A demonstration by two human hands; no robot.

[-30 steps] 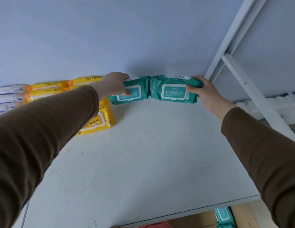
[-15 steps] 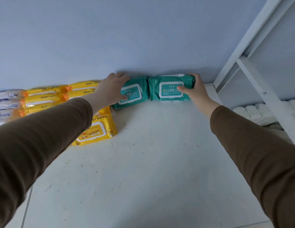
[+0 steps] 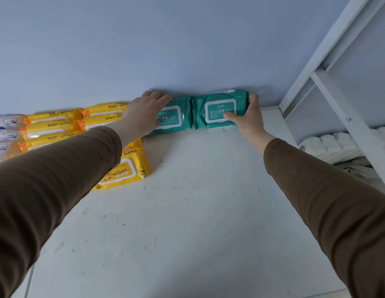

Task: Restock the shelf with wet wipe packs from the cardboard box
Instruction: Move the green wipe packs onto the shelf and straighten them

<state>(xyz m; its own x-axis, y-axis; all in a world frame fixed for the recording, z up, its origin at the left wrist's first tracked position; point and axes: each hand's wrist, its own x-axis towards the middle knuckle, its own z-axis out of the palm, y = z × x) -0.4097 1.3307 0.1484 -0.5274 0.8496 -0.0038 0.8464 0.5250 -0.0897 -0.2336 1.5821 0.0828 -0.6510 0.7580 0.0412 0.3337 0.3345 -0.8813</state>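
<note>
Two teal wet wipe packs stand side by side on the white shelf board (image 3: 198,211), leaning against the back wall. My left hand (image 3: 142,114) grips the left teal pack (image 3: 176,118), fingers over its top and thumb on its front. The right teal pack (image 3: 217,108) sits in my right hand (image 3: 247,118), whose thumb presses on the white lid while the fingers wrap round the pack's right end. The two packs touch end to end. The cardboard box is out of view.
Stacked yellow baby wipe packs (image 3: 58,125) line the back left, one yellow pack (image 3: 125,168) lying flat in front of them. Pale packs (image 3: 4,134) sit at the far left. A white shelf upright (image 3: 346,117) rises on the right, with white rolls (image 3: 337,143) behind it.
Both hands carried the teal packs down and back from the air until they stand on the shelf against the wall. The view has shifted closer to the shelf.
</note>
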